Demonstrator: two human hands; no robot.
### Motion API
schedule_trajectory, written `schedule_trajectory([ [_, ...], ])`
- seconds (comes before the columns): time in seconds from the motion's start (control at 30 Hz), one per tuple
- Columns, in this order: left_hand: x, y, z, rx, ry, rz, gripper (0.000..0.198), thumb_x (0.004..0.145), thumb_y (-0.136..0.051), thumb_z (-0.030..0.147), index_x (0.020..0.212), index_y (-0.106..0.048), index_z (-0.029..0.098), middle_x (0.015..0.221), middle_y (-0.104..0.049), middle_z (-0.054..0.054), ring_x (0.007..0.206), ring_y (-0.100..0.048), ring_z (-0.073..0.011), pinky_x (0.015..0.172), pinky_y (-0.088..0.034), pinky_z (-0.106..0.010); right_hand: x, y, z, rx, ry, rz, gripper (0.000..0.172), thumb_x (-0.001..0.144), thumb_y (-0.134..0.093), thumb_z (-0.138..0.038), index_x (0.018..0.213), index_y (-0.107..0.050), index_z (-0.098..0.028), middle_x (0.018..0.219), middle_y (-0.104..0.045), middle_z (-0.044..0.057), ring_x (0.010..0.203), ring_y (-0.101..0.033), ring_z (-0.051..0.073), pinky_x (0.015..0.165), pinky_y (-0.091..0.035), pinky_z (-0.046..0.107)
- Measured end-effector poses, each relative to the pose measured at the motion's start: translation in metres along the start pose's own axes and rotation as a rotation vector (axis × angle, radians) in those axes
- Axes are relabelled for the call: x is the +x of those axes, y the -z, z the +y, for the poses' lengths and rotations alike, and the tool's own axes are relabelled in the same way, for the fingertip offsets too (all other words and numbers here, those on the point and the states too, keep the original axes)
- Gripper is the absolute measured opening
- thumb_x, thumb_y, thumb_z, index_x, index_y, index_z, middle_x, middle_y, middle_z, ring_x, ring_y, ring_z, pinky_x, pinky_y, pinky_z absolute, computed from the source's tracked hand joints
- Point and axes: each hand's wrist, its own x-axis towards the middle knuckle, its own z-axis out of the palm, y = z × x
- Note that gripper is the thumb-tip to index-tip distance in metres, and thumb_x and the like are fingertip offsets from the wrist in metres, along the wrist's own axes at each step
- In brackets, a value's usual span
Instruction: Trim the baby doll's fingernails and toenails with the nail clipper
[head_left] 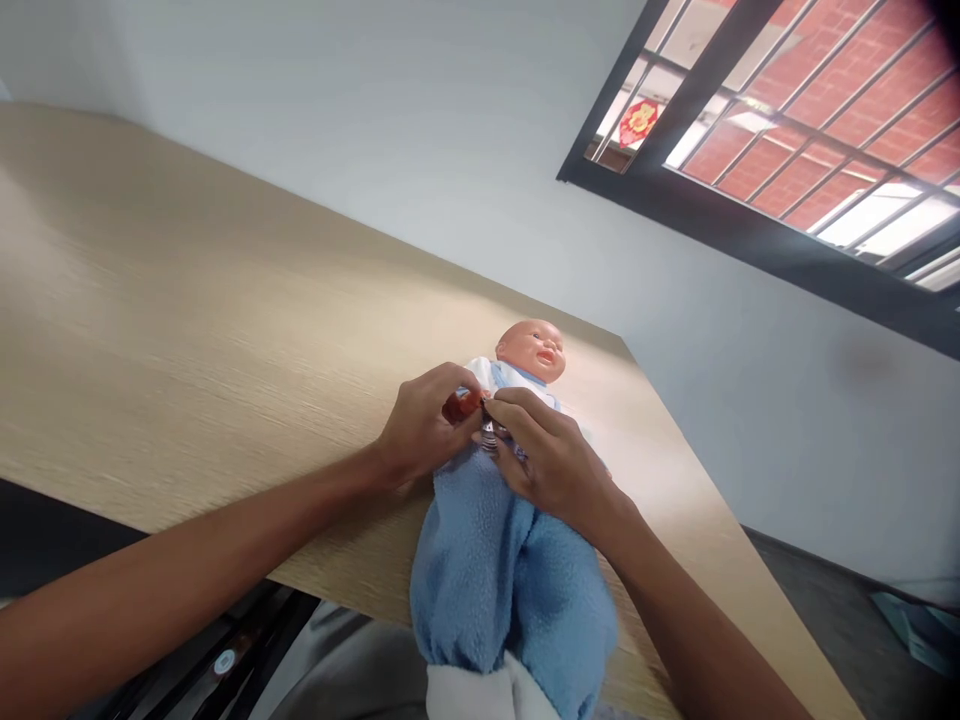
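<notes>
A doll (pixel 531 348) with a bald head lies on its back on the wooden table (pixel 225 300), dressed in a white and blue top and fuzzy blue trousers (pixel 480 560). Over its chest my left hand (pixel 431 425) is closed in a pinch around a small orange-red piece (pixel 463 404). My right hand (pixel 551 450) meets it there, fingers bent together at a small striped, shiny item (pixel 489 438). What this item is, I cannot make out. Both hands' fingertips nearly touch and partly hide the doll's middle.
A pale wall (pixel 375 130) rises behind the table, with a barred window (pixel 810 130) at the upper right. Below the table's front edge are dark metal bars (pixel 240 640) and grey cloth (pixel 352 665). The doll's white feet (pixel 480 692) reach over that edge.
</notes>
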Motion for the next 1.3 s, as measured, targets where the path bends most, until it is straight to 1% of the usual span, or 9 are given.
schedule_trajectory([
  [0.23, -0.001, -0.001, -0.001, -0.022, 0.030, -0.010, 0.012, 0.081, -0.072, 0.019, 0.085, -0.061, 0.019, 0.082, -0.069, 0.001, 0.061, -0.062, -0.0090, 0.060, -0.055, -0.022, 0.000, -0.002, 0.000, 0.053, -0.027, -0.012, 0.017, 0.096, -0.044, -0.010, 0.102, -0.053, -0.022, 0.100, -0.064, 0.007, 0.086, -0.064, 0.017, 0.070, -0.059, 0.032],
  [0.3, -0.002, -0.001, -0.001, -0.028, 0.048, -0.008, 0.013, 0.081, -0.072, 0.019, 0.086, -0.059, 0.019, 0.085, -0.070, 0.001, 0.061, -0.062, -0.0084, 0.059, -0.055, -0.021, -0.005, -0.006, 0.002, 0.144, -0.083, 0.073, 0.020, 0.094, -0.052, -0.011, 0.109, -0.055, -0.022, 0.103, -0.064, 0.007, 0.087, -0.065, 0.017, 0.069, -0.061, 0.031],
  [0.4, -0.003, -0.002, -0.001, -0.040, 0.060, -0.005, 0.014, 0.081, -0.071, 0.017, 0.087, -0.058, 0.019, 0.085, -0.070, 0.001, 0.062, -0.064, -0.0084, 0.060, -0.056, -0.020, -0.013, -0.012, 0.006, 0.313, -0.218, 0.250, 0.031, 0.089, -0.066, -0.016, 0.117, -0.056, -0.024, 0.101, -0.065, 0.004, 0.082, -0.066, 0.014, 0.064, -0.065, 0.027],
  [0.47, -0.004, -0.001, -0.001, -0.047, 0.057, -0.011, 0.013, 0.081, -0.070, 0.017, 0.087, -0.058, 0.019, 0.085, -0.070, 0.001, 0.064, -0.064, -0.0083, 0.060, -0.056, -0.020, -0.017, -0.014, 0.007, 0.363, -0.258, 0.297, 0.031, 0.088, -0.069, -0.019, 0.116, -0.058, -0.025, 0.096, -0.065, 0.002, 0.079, -0.066, 0.013, 0.062, -0.066, 0.025],
  [0.6, -0.003, 0.000, 0.000, -0.056, 0.045, -0.021, 0.012, 0.080, -0.068, 0.015, 0.087, -0.059, 0.018, 0.089, -0.071, 0.000, 0.063, -0.063, -0.0077, 0.060, -0.056, -0.019, -0.019, -0.014, 0.008, 0.376, -0.217, 0.263, 0.032, 0.086, -0.068, -0.017, 0.117, -0.061, -0.025, 0.102, -0.069, 0.002, 0.084, -0.069, 0.014, 0.068, -0.068, 0.027],
  [0.8, -0.002, 0.001, 0.001, -0.076, 0.023, -0.028, 0.011, 0.081, -0.069, 0.016, 0.085, -0.059, 0.018, 0.091, -0.071, -0.001, 0.064, -0.062, -0.0074, 0.061, -0.057, -0.020, -0.019, -0.014, 0.010, 0.382, -0.187, 0.212, 0.041, 0.084, -0.065, -0.011, 0.122, -0.060, -0.026, 0.113, -0.068, 0.004, 0.092, -0.070, 0.017, 0.071, -0.068, 0.030],
  [0.9, -0.002, 0.000, 0.000, -0.074, 0.020, -0.020, 0.012, 0.081, -0.070, 0.015, 0.086, -0.059, 0.018, 0.091, -0.071, -0.001, 0.064, -0.062, -0.0069, 0.060, -0.057, -0.019, -0.019, -0.012, 0.012, 0.367, -0.162, 0.181, 0.038, 0.087, -0.063, -0.011, 0.122, -0.059, -0.026, 0.114, -0.068, 0.005, 0.094, -0.070, 0.017, 0.074, -0.066, 0.031],
  [1.13, -0.002, -0.001, 0.000, -0.082, 0.008, -0.012, 0.013, 0.083, -0.071, 0.016, 0.086, -0.059, 0.018, 0.090, -0.071, 0.000, 0.065, -0.063, -0.0072, 0.060, -0.057, -0.019, -0.016, -0.006, 0.010, 0.167, -0.024, 0.077, 0.033, 0.093, -0.052, -0.009, 0.123, -0.053, -0.023, 0.113, -0.068, 0.009, 0.099, -0.068, 0.020, 0.078, -0.061, 0.033],
  [1.3, -0.002, 0.000, 0.000, -0.087, -0.003, -0.007, 0.014, 0.081, -0.071, 0.013, 0.086, -0.059, 0.018, 0.090, -0.070, 0.000, 0.066, -0.062, -0.0070, 0.061, -0.056, -0.018, -0.014, -0.001, 0.006, 0.061, 0.011, 0.046, 0.029, 0.094, -0.048, -0.008, 0.120, -0.052, -0.021, 0.112, -0.068, 0.009, 0.093, -0.069, 0.019, 0.074, -0.061, 0.031],
])
